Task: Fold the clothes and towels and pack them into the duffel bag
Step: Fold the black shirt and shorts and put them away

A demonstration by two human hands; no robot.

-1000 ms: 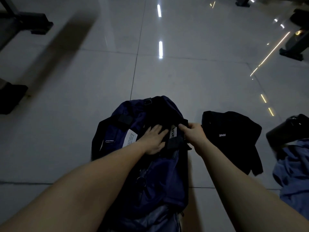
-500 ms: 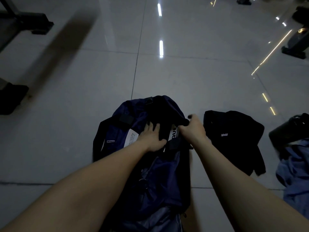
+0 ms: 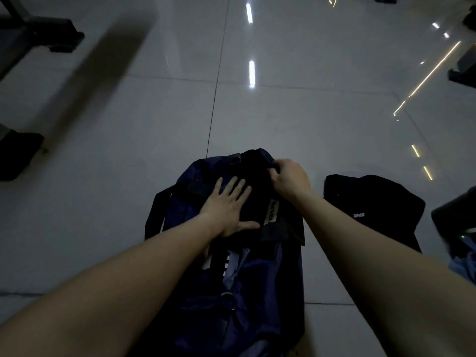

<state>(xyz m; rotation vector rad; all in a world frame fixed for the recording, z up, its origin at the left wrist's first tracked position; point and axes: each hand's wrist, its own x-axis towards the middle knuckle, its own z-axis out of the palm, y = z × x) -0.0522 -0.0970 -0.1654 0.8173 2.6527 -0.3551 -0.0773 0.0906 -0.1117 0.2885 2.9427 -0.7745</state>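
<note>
Duffel bag (image 3: 260,284) lies lengthwise on the tiled floor (image 3: 283,112) right below the head camera. It is navy, with its mouth open at the far end, and that is where I have both hands working. A black garment (image 3: 257,173) fills the opening. My left hand (image 3: 229,207) lies flat on it, fingers straight and spread, thumb out to the side. I read that as pressing the cloth down so it packs low and leaves room for more. My right hand (image 3: 291,179) is at the far right corner of the opening, fingers curled round a dark fold. I take that fold to be the garment's far corner, though in this dim light it could be the bag's rim. Either way the hold looks meant to tuck that corner in while the other palm pins the bulk. A black strap (image 3: 154,215) hangs loose down the bag's left side, out of the way.

Just right of the bag, apart from it, a second black garment (image 3: 371,202) with a small white logo lies in a rough fold on the floor. It is within easy reach of the right hand, so I judge it the next piece to go in. Further right, at the frame edge, a bit of blue cloth (image 3: 463,264) shows, with a dark object (image 3: 453,217) above it that I cannot identify. The packing looks partway done: one piece in the bag, at least two waiting. Dark furniture feet (image 3: 18,155) stand well off to the left.
</note>
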